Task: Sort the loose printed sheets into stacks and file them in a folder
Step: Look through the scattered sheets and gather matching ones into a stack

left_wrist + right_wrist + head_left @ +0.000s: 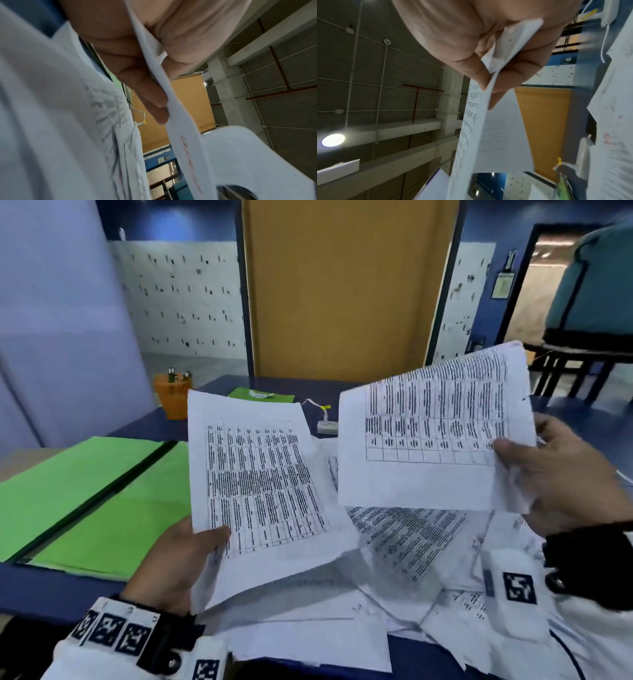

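Head view: left hand [178, 559] pinches one printed sheet [253, 484], right hand [561, 474] pinches another sheet [428, 440], both above the loose pile [394, 559]; the open green folder [85, 498] lies to the left. Left wrist view: thumb and fingers [150, 94] clamp only a thin edge, so the sheet may slip. Right wrist view: the sheet [496, 135] sags from the fingertips [481, 78], so it may crease or drop back, mixing stacks.

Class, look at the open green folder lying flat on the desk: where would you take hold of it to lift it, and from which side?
Probably grip the green folder at its near-left edge, coming from the left. It lies flat and open, that edge is bare, and the loose sheets and both hands crowd its right side.
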A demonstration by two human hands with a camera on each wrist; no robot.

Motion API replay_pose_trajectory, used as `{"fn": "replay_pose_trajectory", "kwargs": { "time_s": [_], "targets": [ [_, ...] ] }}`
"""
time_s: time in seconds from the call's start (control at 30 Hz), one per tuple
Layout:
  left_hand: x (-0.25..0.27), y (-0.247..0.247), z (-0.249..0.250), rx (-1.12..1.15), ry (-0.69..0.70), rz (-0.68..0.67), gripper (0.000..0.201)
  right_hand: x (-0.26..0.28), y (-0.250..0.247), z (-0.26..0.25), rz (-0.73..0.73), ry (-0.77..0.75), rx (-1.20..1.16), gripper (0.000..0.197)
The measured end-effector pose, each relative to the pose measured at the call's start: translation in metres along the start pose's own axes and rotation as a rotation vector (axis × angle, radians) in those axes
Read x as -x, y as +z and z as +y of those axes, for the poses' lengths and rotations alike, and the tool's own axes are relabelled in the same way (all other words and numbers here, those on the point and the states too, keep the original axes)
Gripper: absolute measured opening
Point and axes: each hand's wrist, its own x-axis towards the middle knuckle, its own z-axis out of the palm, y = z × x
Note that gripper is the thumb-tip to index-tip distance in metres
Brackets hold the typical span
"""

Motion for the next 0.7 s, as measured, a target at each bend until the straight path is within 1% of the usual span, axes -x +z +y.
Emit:
{"fn": "replay_pose_trajectory", "kwargs": {
  "time_s": [0.03,0.13,0.17,0.23,0.33,0.37,0.4,0.43,0.47,0.5,0.53,0.57,0.6,0.63,0.67,0.7],
  "targets": [
    [0.002,0.006,-0.004,0.051,-0.021,-0.031,0.019,0.005,0.002,0.002,-0.012,0.015,-0.025,0.026],
    [0.016,0.025,-0.006,0.139,-0.058,-0.146,0.015,0.017,0.013,0.029,-0.036,0.085,0.150,0.026],
    [0.020,0.030,-0.006,0.162,-0.067,-0.185,0.021,0.024,0.017,0.038,-0.045,0.120,0.214,0.027],
    [0.028,0.037,-0.002,0.185,-0.080,-0.287,0.039,0.037,0.020,0.053,-0.070,0.178,0.327,0.026],
    [0.038,0.045,0.006,0.196,-0.111,-0.377,0.047,0.052,0.019,0.067,-0.105,0.233,0.433,0.024],
    [0.043,0.049,0.008,0.193,-0.108,-0.352,0.045,0.057,0.019,0.069,-0.114,0.252,0.443,0.026],
    [0.041,0.050,0.005,0.170,-0.094,-0.300,0.038,0.059,0.018,0.072,-0.126,0.267,0.438,0.030],
    [0.042,0.051,0.006,0.125,-0.083,-0.215,0.027,0.061,0.018,0.073,-0.128,0.283,0.433,0.034],
    [0.041,0.051,0.005,0.068,-0.089,-0.136,0.034,0.064,0.018,0.075,-0.126,0.287,0.424,0.037],
    [0.040,0.052,0.004,0.039,-0.110,-0.086,0.060,0.066,0.019,0.075,-0.116,0.273,0.415,0.038],
    [0.037,0.054,0.000,0.018,-0.143,-0.069,0.084,0.066,0.019,0.078,-0.104,0.257,0.402,0.039],
    [0.037,0.054,-0.002,-0.006,-0.124,-0.052,0.091,0.067,0.019,0.080,-0.093,0.237,0.390,0.040],
    [0.041,0.055,0.000,-0.021,-0.078,-0.060,0.076,0.068,0.020,0.082,-0.091,0.214,0.382,0.040],
    [0.044,0.058,0.003,-0.022,-0.015,-0.093,0.047,0.068,0.022,0.084,-0.101,0.195,0.377,0.040],
    [0.044,0.060,0.004,-0.017,0.043,-0.138,0.023,0.068,0.023,0.085,-0.131,0.179,0.375,0.040],
    [0.043,0.062,0.004,-0.038,0.089,-0.170,0.019,0.066,0.026,0.088,-0.152,0.170,0.375,0.040]
  ]
}}
